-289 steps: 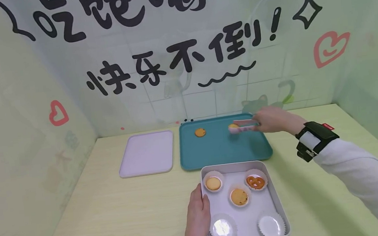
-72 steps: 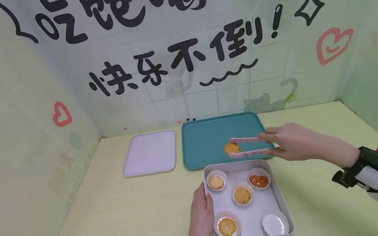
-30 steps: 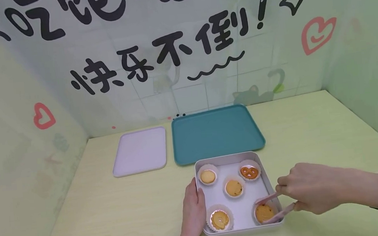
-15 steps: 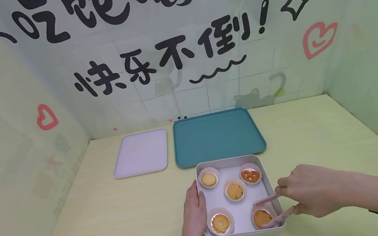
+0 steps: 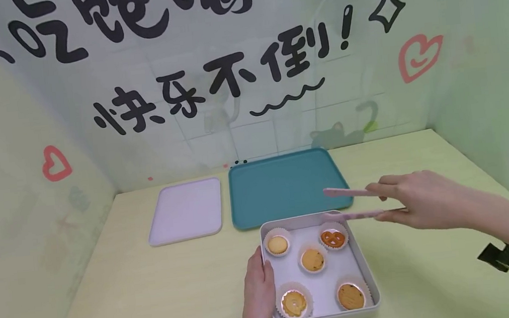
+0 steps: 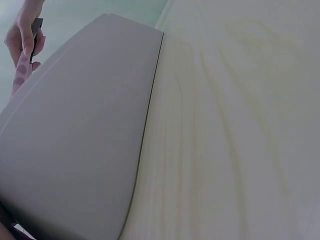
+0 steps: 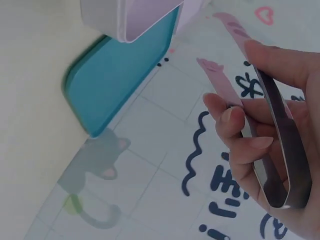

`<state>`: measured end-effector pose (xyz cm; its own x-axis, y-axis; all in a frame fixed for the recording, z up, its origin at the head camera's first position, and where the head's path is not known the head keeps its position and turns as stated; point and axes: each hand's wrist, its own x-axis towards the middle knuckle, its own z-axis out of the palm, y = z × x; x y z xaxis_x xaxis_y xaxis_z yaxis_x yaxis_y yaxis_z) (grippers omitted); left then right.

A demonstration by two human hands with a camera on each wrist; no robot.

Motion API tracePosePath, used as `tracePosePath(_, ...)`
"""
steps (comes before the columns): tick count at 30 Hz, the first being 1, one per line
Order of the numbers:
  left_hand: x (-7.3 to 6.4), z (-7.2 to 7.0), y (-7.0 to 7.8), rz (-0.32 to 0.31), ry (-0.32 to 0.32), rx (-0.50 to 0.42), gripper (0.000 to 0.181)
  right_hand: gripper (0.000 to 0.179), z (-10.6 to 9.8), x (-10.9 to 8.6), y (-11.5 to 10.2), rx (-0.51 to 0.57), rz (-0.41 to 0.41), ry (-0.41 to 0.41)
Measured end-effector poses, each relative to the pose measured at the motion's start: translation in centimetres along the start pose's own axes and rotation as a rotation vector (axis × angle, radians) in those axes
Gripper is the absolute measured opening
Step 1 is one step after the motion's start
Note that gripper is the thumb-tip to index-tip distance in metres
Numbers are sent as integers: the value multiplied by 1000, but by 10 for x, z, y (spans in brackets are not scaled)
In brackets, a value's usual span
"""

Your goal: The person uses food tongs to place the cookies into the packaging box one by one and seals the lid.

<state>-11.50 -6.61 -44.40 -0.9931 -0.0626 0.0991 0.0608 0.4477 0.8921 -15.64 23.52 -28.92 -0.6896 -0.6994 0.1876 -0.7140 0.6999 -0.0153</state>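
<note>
A white square box (image 5: 369,275) holds several paper cups, each with a biscuit. At the back lie a round plain biscuit (image 5: 277,245) and a pretzel (image 5: 332,239). A speckled cookie (image 5: 312,260) sits in the middle cup. In front are a flower-edged cookie (image 5: 294,304) and a speckled round cookie (image 5: 350,296). My left hand (image 5: 257,295) rests along the box's left wall with fingers and thumb fairly straight. My right hand (image 5: 426,202) grips pink tongs (image 5: 355,216), whose tips are apart with nothing between them, above the box's back right corner. In the right wrist view, the tongs' metal bend shows near the palm.
Behind the box lies a teal tray (image 5: 280,189), with a pale lilac tray (image 5: 185,210) to its left. Both lie on a light wooden table (image 5: 179,287). A printed back wall (image 5: 232,110) and side walls enclose the table.
Flower-edged and speckled cookies now fill the two front cups; no cookies show on the teal tray. Over the last half second, the tongs have lifted off the front right cookie and moved back.
</note>
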Motion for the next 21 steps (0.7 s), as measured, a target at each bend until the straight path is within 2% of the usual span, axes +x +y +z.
tracePosePath(5,0,-1,0,-4,-1,1,40,41,16,9,23,22,225,49)
tracePosePath(10,-1,-2,-1,-4,5,1,40,38,42,19,48,89,453,77)
tracePosePath(14,-1,-2,0,-12,3,-6,40,44,65,27,70,95,559,67)
tracePosePath(18,-1,-2,-1,-19,-6,-12,40,56,85,32,89,58,645,63)
tracePosePath(21,-2,-1,-1,-20,-9,-16,40,62,97,35,100,33,684,60)
